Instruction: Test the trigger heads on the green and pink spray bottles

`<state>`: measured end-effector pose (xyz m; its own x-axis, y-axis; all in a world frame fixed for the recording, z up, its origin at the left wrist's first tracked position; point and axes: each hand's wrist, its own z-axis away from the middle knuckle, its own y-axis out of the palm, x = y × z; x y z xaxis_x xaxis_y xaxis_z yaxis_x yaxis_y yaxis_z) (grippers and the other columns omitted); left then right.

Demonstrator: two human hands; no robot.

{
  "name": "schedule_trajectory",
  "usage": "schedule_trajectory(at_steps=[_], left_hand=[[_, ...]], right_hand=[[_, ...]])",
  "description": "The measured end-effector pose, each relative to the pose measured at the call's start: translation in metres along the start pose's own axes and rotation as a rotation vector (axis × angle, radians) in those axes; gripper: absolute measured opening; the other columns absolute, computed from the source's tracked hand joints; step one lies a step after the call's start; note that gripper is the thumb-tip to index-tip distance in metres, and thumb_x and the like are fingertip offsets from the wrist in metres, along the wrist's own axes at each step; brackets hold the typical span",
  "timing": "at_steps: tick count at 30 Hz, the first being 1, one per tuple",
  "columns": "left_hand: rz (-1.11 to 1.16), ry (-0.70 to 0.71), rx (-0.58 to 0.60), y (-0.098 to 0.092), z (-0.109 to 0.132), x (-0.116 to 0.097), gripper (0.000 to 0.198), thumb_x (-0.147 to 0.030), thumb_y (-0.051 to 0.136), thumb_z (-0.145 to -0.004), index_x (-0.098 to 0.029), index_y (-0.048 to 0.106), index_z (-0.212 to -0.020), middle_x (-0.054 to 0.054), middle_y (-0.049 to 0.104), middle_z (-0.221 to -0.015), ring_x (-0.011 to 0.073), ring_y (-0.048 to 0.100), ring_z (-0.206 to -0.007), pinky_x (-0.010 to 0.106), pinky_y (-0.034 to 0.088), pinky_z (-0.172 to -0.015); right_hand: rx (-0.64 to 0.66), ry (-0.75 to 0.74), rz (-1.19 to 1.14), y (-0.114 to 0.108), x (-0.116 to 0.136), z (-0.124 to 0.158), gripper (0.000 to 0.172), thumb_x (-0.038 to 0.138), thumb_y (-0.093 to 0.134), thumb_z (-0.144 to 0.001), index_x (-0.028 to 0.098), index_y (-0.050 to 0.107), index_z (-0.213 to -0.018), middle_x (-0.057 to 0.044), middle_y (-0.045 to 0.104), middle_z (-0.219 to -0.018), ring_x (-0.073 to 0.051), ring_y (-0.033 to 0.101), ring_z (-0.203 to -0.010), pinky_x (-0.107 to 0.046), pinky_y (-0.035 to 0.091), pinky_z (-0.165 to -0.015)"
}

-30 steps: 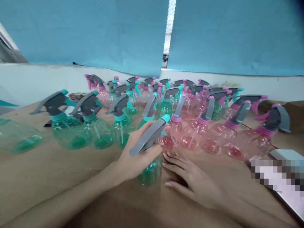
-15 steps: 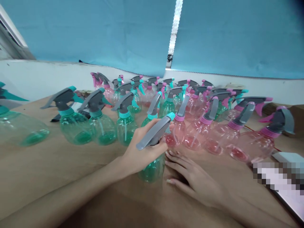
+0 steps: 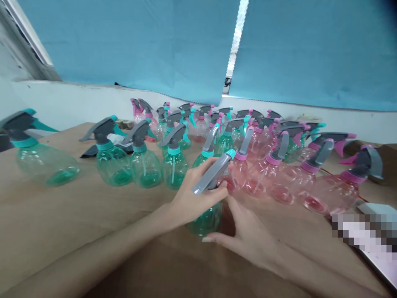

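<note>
A green spray bottle (image 3: 204,221) with a grey and teal trigger head stands upright in front of me. My left hand (image 3: 198,190) is wrapped round it just under the head, so the neck is hidden. Beside the bottle's lower right, my right hand (image 3: 248,231) is held with thumb and fingers apart; its thumb tip is by the base. Its fingertips are partly hidden behind the bottle and my left hand, and I cannot tell whether they touch it. Just behind stand another green spray bottle (image 3: 208,154) and a pink spray bottle (image 3: 239,169).
Several green bottles (image 3: 145,167) stand in a row on the left, several pink bottles (image 3: 283,184) on the right. More crowd the back of the brown table (image 3: 102,219). A blurred-out flat item (image 3: 369,244) lies at the right edge. Blue cloth (image 3: 139,45) hangs behind.
My right hand has lifted from the tabletop and opened its thumb around the bottle's lower right side. My left hand still grips the bottle. The view has shifted slightly left.
</note>
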<state>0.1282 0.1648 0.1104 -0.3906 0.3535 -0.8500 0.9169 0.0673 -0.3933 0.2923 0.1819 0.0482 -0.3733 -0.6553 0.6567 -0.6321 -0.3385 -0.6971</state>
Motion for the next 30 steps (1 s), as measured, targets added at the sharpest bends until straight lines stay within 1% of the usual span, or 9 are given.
schedule_trajectory(at_steps=[4, 7, 11, 14, 17, 20, 24, 27, 30], left_hand=[[-0.001, 0.0, -0.021, -0.011, 0.012, -0.001, 0.03, -0.016, 0.055, -0.079, -0.018, 0.056, -0.108, -0.003, 0.054, -0.075, 0.009, 0.045, -0.059, 0.022, 0.04, -0.053], [0.012, -0.017, -0.036, -0.023, 0.025, -0.002, 0.032, -0.018, 0.056, -0.08, -0.02, 0.055, -0.112, -0.003, 0.056, -0.078, 0.0099, 0.049, -0.062, 0.023, 0.045, -0.058], [0.02, -0.073, -0.058, -0.046, 0.049, -0.003, 0.033, -0.021, 0.059, -0.081, -0.022, 0.054, -0.113, -0.001, 0.06, -0.087, 0.0122, 0.057, -0.07, 0.025, 0.049, -0.064], [-0.091, -0.116, -0.089, -0.066, 0.069, -0.002, 0.036, -0.03, 0.061, -0.082, -0.025, 0.053, -0.116, -0.002, 0.06, -0.079, 0.0145, 0.057, -0.068, 0.025, 0.048, -0.059], [-0.248, -0.122, -0.189, -0.087, 0.092, 0.001, 0.042, -0.034, 0.066, -0.077, -0.027, 0.054, -0.116, -0.001, 0.063, -0.08, 0.0175, 0.059, -0.068, 0.028, 0.049, -0.059], [-0.393, -0.121, -0.276, -0.107, 0.117, 0.001, 0.044, -0.035, 0.068, -0.075, -0.027, 0.055, -0.115, 0.002, 0.064, -0.085, 0.0208, 0.06, -0.074, 0.032, 0.053, -0.066], [-0.543, -0.187, -0.401, -0.132, 0.148, 0.003, 0.023, -0.038, 0.063, -0.08, -0.023, 0.058, -0.097, 0.004, 0.065, -0.091, 0.0238, 0.062, -0.085, 0.035, 0.051, -0.072], [-0.573, -0.263, -0.526, -0.151, 0.16, 0.008, 0.028, -0.043, 0.065, -0.079, -0.021, 0.058, -0.096, 0.004, 0.065, -0.096, 0.0258, 0.061, -0.093, 0.038, 0.049, -0.08], [-0.616, -0.337, -0.627, -0.175, 0.161, 0.014, 0.035, -0.051, 0.068, -0.072, -0.019, 0.06, -0.086, 0.006, 0.065, -0.091, 0.0275, 0.061, -0.089, 0.039, 0.047, -0.079]], right_hand=[[-0.005, 0.013, -0.005, 0.012, 0.012, -0.008, 0.074, 0.055, 0.071, -0.072, 0.021, 0.04, -0.13, -0.013, 0.061, -0.121, -0.033, 0.059, -0.11, -0.049, 0.05, -0.087], [0.032, -0.026, 0.008, 0.022, 0.022, -0.013, 0.067, 0.054, 0.07, -0.073, 0.021, 0.044, -0.125, -0.012, 0.062, -0.118, -0.033, 0.059, -0.108, -0.05, 0.048, -0.089], [0.081, -0.11, -0.012, 0.038, 0.039, -0.02, 0.068, 0.053, 0.069, -0.074, 0.022, 0.042, -0.128, -0.012, 0.06, -0.122, -0.033, 0.056, -0.112, -0.049, 0.046, -0.091], [0.103, -0.105, -0.03, 0.052, 0.054, -0.027, 0.067, 0.053, 0.07, -0.072, 0.021, 0.045, -0.125, -0.013, 0.06, -0.12, -0.033, 0.057, -0.11, -0.05, 0.047, -0.089], [0.154, -0.118, -0.037, 0.068, 0.071, -0.037, 0.062, 0.054, 0.071, -0.071, 0.02, 0.049, -0.119, -0.012, 0.062, -0.115, -0.031, 0.059, -0.108, -0.047, 0.048, -0.089], [0.175, -0.174, -0.034, 0.084, 0.089, -0.051, 0.071, 0.058, 0.07, -0.071, 0.018, 0.046, -0.125, -0.013, 0.062, -0.118, -0.031, 0.058, -0.11, -0.047, 0.047, -0.091], [0.2, -0.214, -0.022, 0.106, 0.111, -0.069, 0.084, 0.061, 0.069, -0.071, 0.019, 0.037, -0.137, -0.015, 0.062, -0.12, -0.033, 0.058, -0.112, -0.049, 0.047, -0.09], [0.255, -0.256, 0.009, 0.115, 0.123, -0.085, 0.088, 0.058, 0.069, -0.072, 0.018, 0.032, -0.14, -0.016, 0.061, -0.122, -0.035, 0.058, -0.113, -0.05, 0.049, -0.086], [0.231, -0.233, 0.064, 0.117, 0.131, -0.106, 0.089, 0.058, 0.069, -0.073, 0.014, 0.031, -0.141, -0.021, 0.058, -0.126, -0.039, 0.059, -0.11, -0.054, 0.049, -0.084]])
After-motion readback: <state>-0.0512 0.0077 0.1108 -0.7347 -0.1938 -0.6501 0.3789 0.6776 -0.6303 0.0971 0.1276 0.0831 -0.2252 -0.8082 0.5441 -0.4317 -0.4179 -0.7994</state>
